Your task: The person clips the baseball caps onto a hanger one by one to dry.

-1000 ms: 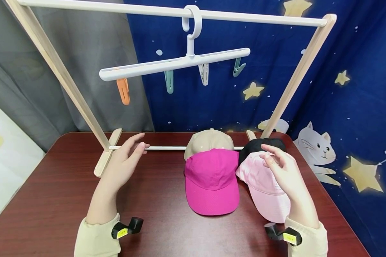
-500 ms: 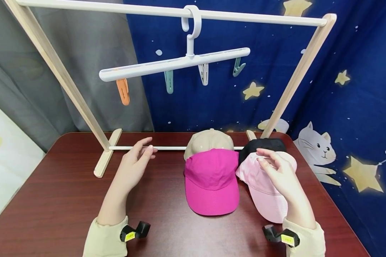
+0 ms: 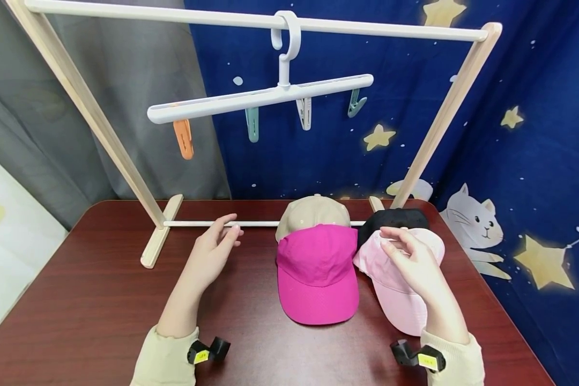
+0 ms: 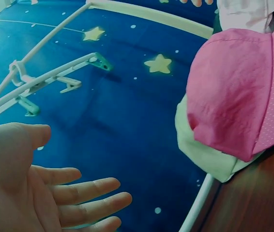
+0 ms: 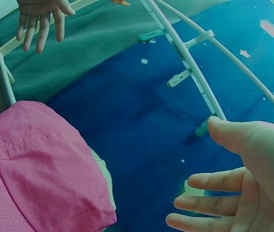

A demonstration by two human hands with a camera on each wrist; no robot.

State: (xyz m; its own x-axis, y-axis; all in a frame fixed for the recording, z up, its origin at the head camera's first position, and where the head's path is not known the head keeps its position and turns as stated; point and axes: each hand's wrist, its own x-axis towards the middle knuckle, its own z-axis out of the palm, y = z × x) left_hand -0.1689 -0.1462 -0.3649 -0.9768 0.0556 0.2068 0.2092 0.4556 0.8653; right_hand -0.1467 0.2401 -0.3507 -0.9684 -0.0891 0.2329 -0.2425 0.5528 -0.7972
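My left hand (image 3: 211,257) hovers over the table left of the caps, its fingers relaxed and holding nothing; the left wrist view shows the palm and spread fingers. Over the light pink cap (image 3: 405,300) is my right hand (image 3: 415,262), also relaxed with nothing in it, hiding part of that cap. A magenta cap (image 3: 318,268) lies in the middle, brim toward me, overlapping a beige cap (image 3: 313,212) behind it. Behind the light pink one a black cap (image 3: 395,217) shows in part.
A wooden rack (image 3: 434,123) stands at the back of the table (image 3: 101,311). From its top bar hangs a white hanger (image 3: 260,97) with an orange clip (image 3: 183,139), green clips (image 3: 252,124) and a white clip (image 3: 305,113). A low white bar (image 3: 260,223) runs behind the caps.
My left hand has moved right, toward the caps. My right hand has shifted slightly left over the light pink cap. The caps and hanger stay in place.
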